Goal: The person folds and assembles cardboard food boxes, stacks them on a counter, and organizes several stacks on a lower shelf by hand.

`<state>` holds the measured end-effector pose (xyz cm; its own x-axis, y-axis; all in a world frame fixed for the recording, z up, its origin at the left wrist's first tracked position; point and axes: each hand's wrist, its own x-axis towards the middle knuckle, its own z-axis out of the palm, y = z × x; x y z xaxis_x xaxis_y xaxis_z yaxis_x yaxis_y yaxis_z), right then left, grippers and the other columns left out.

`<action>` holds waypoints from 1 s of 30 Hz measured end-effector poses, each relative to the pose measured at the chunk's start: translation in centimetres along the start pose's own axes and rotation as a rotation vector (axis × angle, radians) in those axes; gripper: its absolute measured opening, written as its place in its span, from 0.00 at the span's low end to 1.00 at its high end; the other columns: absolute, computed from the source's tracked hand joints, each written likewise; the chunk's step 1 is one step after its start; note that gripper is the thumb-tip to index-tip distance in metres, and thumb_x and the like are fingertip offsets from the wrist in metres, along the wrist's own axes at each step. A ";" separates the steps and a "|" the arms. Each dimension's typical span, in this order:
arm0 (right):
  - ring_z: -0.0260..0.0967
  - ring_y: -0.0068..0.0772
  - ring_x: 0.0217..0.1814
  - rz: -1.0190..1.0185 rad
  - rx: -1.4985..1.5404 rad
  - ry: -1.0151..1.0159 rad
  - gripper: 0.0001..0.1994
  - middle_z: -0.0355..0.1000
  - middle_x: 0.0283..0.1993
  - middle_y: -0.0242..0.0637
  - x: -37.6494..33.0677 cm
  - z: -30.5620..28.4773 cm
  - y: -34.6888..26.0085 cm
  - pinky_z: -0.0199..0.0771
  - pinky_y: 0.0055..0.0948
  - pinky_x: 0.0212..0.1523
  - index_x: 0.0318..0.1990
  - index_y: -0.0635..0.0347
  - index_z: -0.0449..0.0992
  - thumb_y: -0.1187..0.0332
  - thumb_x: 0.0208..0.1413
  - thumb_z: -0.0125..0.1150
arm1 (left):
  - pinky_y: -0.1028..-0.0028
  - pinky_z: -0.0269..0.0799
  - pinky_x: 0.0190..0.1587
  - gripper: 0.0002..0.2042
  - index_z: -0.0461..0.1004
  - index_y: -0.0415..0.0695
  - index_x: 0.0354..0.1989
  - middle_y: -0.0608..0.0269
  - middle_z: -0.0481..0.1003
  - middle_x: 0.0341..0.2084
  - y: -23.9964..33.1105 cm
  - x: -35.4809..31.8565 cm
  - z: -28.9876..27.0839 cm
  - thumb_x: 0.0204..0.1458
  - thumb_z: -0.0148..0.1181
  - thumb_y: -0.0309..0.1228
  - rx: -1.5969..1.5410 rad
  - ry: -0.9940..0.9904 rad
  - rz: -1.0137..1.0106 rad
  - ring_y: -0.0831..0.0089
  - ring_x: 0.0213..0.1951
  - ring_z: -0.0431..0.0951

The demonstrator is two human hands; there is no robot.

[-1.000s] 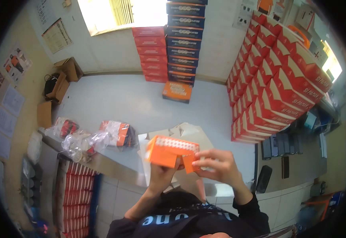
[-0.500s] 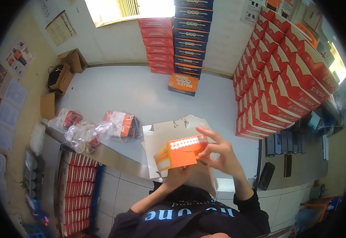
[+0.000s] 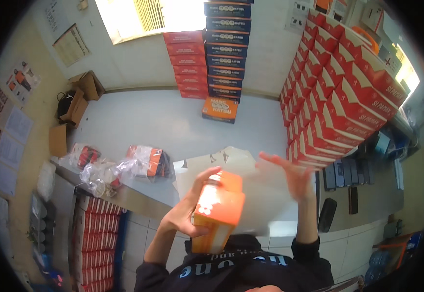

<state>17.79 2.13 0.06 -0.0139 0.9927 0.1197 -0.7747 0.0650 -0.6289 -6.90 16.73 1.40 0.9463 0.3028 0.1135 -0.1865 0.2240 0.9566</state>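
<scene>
An orange cardboard box with white dots and a yellow patterned side is in my left hand. It stands tilted close to my body, with my fingers over its far end and my thumb along its near left side. My right hand, slightly blurred, hovers to the right of the box with its fingers stretched out and nothing in them. Beneath both hands, flat pale cardboard sheets lie at the table's near edge, partly hidden by the box.
Tall stacks of red-and-cream boxes stand on the right. Dark blue boxes and red boxes are piled at the wall, behind an orange box. Plastic-wrapped packs sit left on the table.
My right hand has let go of the box and moved right. My left hand has shifted from under the box to its left side, and the box has turned and come nearer my body.
</scene>
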 end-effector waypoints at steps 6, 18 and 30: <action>0.70 0.38 0.51 -0.274 -1.831 -0.181 0.24 0.65 0.59 0.43 0.6 5.0 1.1 0.73 0.29 0.46 0.53 0.58 0.72 0.73 0.43 0.62 | 0.56 0.60 0.56 0.52 0.53 0.47 0.60 0.48 0.54 0.49 -1.2 0.8 -0.3 0.19 0.75 0.40 1.009 0.164 0.208 0.48 0.57 0.57; 0.67 0.27 0.26 -0.753 -1.410 0.086 0.11 0.75 0.38 0.35 -0.5 5.8 0.0 0.63 0.24 0.23 0.32 0.48 0.81 0.70 0.36 0.66 | 0.57 0.56 0.59 0.51 0.52 0.45 0.63 0.48 0.55 0.56 -2.6 -0.1 1.5 0.25 0.74 0.40 0.307 0.020 0.266 0.53 0.60 0.54; 0.55 0.21 0.17 -0.934 -2.121 -0.132 0.22 0.69 0.37 0.29 -0.7 6.7 -0.5 0.58 0.20 0.16 0.40 0.47 0.80 0.74 0.30 0.63 | 0.58 0.63 0.53 0.46 0.55 0.51 0.56 0.49 0.54 0.48 -1.1 0.3 2.2 0.23 0.75 0.38 0.660 0.036 0.229 0.49 0.52 0.61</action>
<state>13.93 0.76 5.40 -0.2667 0.6363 0.7239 0.9170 0.3987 -0.0126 -5.86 14.51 1.01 0.8909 0.3084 0.3334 -0.1695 -0.4553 0.8741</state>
